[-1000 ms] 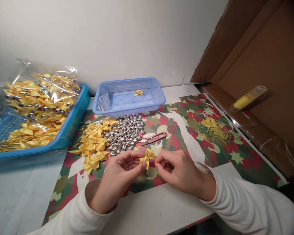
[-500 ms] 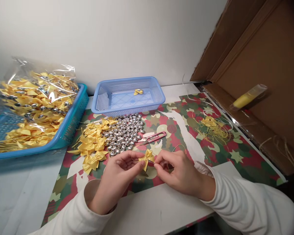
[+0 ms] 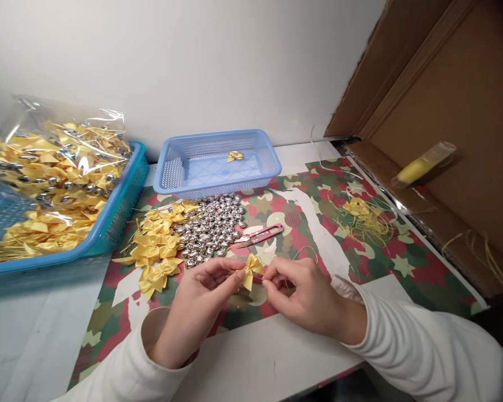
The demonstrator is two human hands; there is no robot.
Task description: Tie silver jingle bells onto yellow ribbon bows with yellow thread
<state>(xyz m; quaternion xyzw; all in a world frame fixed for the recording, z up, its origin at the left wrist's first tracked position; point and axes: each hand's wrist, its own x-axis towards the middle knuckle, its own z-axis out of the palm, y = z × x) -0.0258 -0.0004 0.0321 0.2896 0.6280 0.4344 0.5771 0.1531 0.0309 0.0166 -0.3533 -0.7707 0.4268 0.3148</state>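
My left hand [image 3: 205, 301] pinches the left edge of a yellow ribbon bow [image 3: 252, 270] between thumb and forefinger. The bow hangs just above the patterned paper, its tails pointing down. Right beside it, my right hand [image 3: 297, 290] is closed, thumb and forefinger pinching a thin, needle-like piece [image 3: 257, 277] at the bow's right side. A yellow cord [image 3: 310, 249] loops out behind my right hand. In front of my hands lie a pile of yellow bows [image 3: 157, 245], a heap of silver bells [image 3: 209, 231] and a pair of pink-handled thread snips [image 3: 262, 235].
A blue basket [image 3: 218, 188] at the back holds one bow with a bell. At left, a larger blue basket [image 3: 126, 206] carries bows and a clear bag [image 3: 62, 162] of belled bows. Tangled yellow cords [image 3: 369, 220] lie right, near a cardboard wall [image 3: 452, 100] and a yellow-filled tube [image 3: 423, 163].
The bow opens slightly away from my left fingertips, and a little more of the thin piece shows at its right. Both hands otherwise stay nearly in place; the view shifts slightly.
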